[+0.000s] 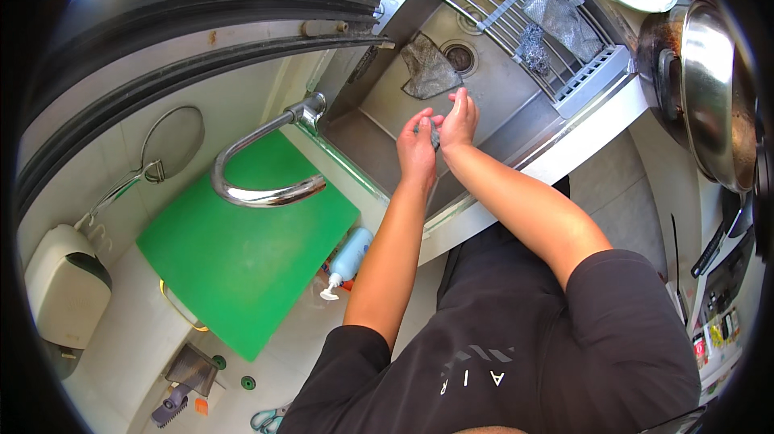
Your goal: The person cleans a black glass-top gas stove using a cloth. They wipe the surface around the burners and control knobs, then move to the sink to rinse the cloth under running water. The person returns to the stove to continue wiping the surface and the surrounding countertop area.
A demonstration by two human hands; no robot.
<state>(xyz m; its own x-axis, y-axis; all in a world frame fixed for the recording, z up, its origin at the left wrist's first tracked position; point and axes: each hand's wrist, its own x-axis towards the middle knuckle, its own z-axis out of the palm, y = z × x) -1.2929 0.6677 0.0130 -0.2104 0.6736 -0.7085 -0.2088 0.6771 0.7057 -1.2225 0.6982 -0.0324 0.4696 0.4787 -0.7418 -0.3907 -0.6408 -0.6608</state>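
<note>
Over the sink, my left hand [417,147] and my right hand [459,123] meet with a small grey wad [435,136] squeezed between them. Only part of the wad shows; whether it is cloth or scrubbing mesh is unclear. My left thumb lies along it, and the heel of my right hand presses from the other side. Beneath them is the stainless steel sink basin [387,159]. A grey mesh cloth [428,68] lies flat on its floor, beside the drain [459,58], just beyond my fingertips.
A roll-up rack [484,23] spans the sink, bearing a silvery cloth [559,23] and a steel-wool scrubber [534,50]. The curved faucet [266,195] points over a green cutting board [254,252]. A blue pump bottle [352,255] stands near my left forearm. Metal pans [704,89] are at right.
</note>
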